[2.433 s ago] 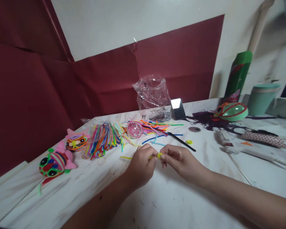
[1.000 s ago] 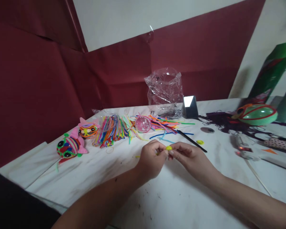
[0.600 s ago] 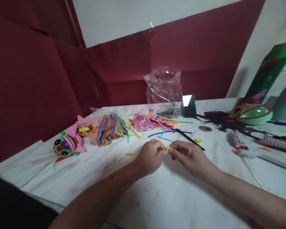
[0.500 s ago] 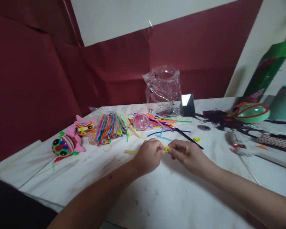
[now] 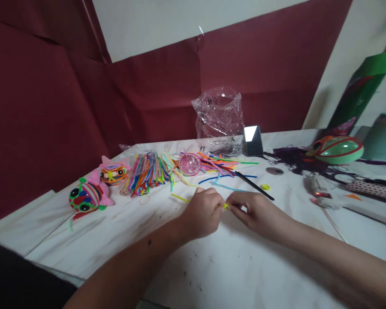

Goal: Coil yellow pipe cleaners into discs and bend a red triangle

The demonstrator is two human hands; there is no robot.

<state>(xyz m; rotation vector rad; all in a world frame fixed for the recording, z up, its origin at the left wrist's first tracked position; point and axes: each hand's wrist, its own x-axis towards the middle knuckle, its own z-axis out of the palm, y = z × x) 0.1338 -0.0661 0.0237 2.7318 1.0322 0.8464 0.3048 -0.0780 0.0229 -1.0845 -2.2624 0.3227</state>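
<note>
My left hand (image 5: 202, 213) and my right hand (image 5: 254, 212) meet fingertip to fingertip just above the white table (image 5: 238, 266). Both are closed in a pinch on a small yellow coil of pipe cleaner (image 5: 225, 206). Its loose yellow tail (image 5: 180, 198) trails leftward from behind my left hand onto the table. A second small yellow coil (image 5: 265, 187) lies on the table beyond my right hand, next to a thin black stick (image 5: 254, 186).
A heap of coloured pipe cleaners (image 5: 148, 171), a clear pink ball (image 5: 189, 164) and two striped toy figures (image 5: 87, 196) lie at the left. A crumpled clear bag (image 5: 219, 116) and a small mirror block (image 5: 252, 140) stand behind. A glue gun (image 5: 321, 192) and a green ball (image 5: 337, 150) are at right.
Both hands have stayed pinched on the yellow coil, shifting slightly lower. The yellow tail has swung a little farther from me. The view has drifted.
</note>
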